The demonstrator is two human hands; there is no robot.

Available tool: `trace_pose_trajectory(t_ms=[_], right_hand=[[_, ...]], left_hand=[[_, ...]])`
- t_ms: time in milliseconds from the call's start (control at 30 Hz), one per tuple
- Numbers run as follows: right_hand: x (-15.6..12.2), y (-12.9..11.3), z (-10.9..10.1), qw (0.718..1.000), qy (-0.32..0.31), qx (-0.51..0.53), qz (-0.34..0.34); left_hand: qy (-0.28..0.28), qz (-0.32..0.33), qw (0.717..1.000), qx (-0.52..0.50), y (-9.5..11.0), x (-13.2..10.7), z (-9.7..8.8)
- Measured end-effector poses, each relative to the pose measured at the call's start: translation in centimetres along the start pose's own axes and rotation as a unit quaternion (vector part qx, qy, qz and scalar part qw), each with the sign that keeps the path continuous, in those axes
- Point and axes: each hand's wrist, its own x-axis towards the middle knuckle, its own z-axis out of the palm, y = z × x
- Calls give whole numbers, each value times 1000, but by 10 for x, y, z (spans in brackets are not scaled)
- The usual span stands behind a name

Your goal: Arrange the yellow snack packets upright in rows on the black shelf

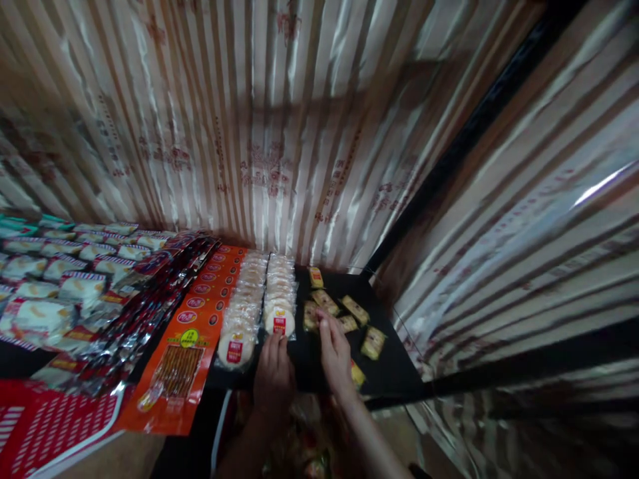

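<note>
My left hand (273, 369) is at the front of a row of clear-wrapped round white rice crackers. Its closed fingertips touch the lower edge of the front rice cracker packet (279, 320), which has a red label. To the right, my right hand (335, 349) reaches over the black shelf, its fingers stretched out and close together. The fingertips are beside a small yellow-wrapped snack (310, 315); whether they touch it I cannot tell. Other yellow-wrapped snacks, such as one at the right (373, 342), lie scattered about. A second row of rice crackers (235, 349) runs left of my left hand.
An overlapping row of orange snack packs (174, 366) stretches back on the left, beside shiny dark packs (144, 313) and white bagged snacks (82, 286). A red basket (60, 426) stands at lower left. Pleated cloth (299, 133) hangs behind, with a dark post (449, 159) at right.
</note>
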Motion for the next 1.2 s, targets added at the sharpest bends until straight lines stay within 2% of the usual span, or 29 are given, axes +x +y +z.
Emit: trace_pose_trajectory(t_ms=[67, 133, 200, 300, 400, 533, 600, 700, 800, 900, 967, 1067, 1200], right_hand=[[-39, 13, -20, 997, 13, -75, -15], [-66, 26, -38, 989, 32, -140, -39], [-78, 34, -54, 980, 45, -182, -59], [-75, 36, -69, 976, 24, -205, -64], [-63, 29, -74, 980, -30, -195, -40], [-62, 17, -71, 988, -43, -146, -22], [-75, 10, -70, 993, -24, -118, 4], [-109, 4, -71, 996, 6, -75, 37], [-150, 10, -67, 995, 1, -53, 87], [-179, 25, -58, 981, -71, -123, 131], [-185, 36, -50, 963, -135, -179, 151], [-174, 51, -40, 935, -187, -246, 171], [-152, 63, -25, 898, -292, -295, 145]], left_hand=[[-15, -7, 999, -29, -2, 0, -3], [-39, -29, 998, -49, 1, -2, -8], [-58, -39, 996, -62, 7, -5, -12], [-79, -30, 993, -84, 25, -18, -21], [-118, -19, 986, -117, 44, -40, -33], [-214, 15, 963, -161, 54, -80, -49], [-242, 18, 957, -160, 49, -102, -54], [-241, 7, 960, -142, 33, -131, -55], [-249, -21, 958, -138, 21, -146, -52], [-274, -61, 949, -144, 21, -143, -49], [-280, -98, 944, -145, 26, -133, -47], [-286, -163, 935, -133, 34, -116, -42], [-332, -219, 911, -104, 37, -100, -32]])
